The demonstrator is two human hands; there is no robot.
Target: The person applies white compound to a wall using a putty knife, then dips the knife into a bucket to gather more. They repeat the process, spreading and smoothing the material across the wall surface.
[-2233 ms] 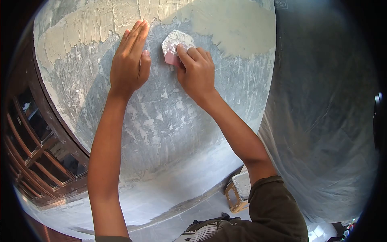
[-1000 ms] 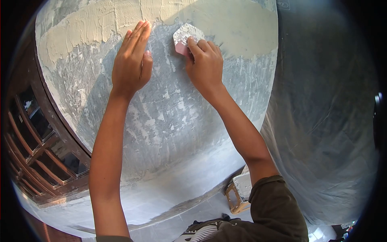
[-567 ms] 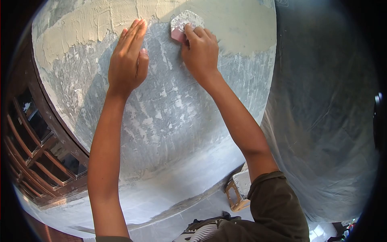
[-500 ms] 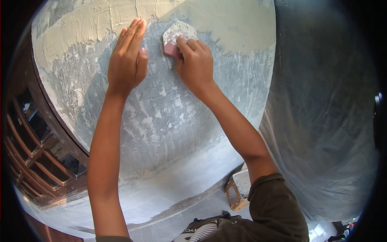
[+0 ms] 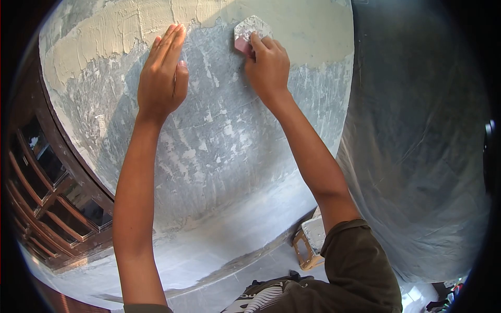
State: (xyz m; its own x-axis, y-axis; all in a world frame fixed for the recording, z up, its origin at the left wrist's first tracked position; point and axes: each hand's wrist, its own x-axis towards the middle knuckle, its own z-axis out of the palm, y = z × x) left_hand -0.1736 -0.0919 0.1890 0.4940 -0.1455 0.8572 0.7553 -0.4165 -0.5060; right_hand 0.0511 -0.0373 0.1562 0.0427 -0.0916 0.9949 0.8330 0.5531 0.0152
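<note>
My left hand [image 5: 162, 78] lies against the wall [image 5: 209, 146], fingers stretched out and pointing up, holding nothing. To its right, my right hand [image 5: 269, 68] grips a small flat scraper [image 5: 253, 28]. The scraper is angular, pink at its lower part and smeared with pale filler, and sits at the lower border of the cream filler coat [image 5: 313, 31]. Fingers hide part of the scraper. Below this coat the wall is grey, with streaks and white patches.
A brown wooden window frame [image 5: 57, 208] stands along the left. On the right hangs a sheet of clear plastic [image 5: 412, 156] over something dark. Low down, near my right elbow, is a small wooden stool [image 5: 305, 250] with a whitish top.
My right hand has moved up and to the right with the scraper, along the filler's lower border. My left hand has stayed nearly in place.
</note>
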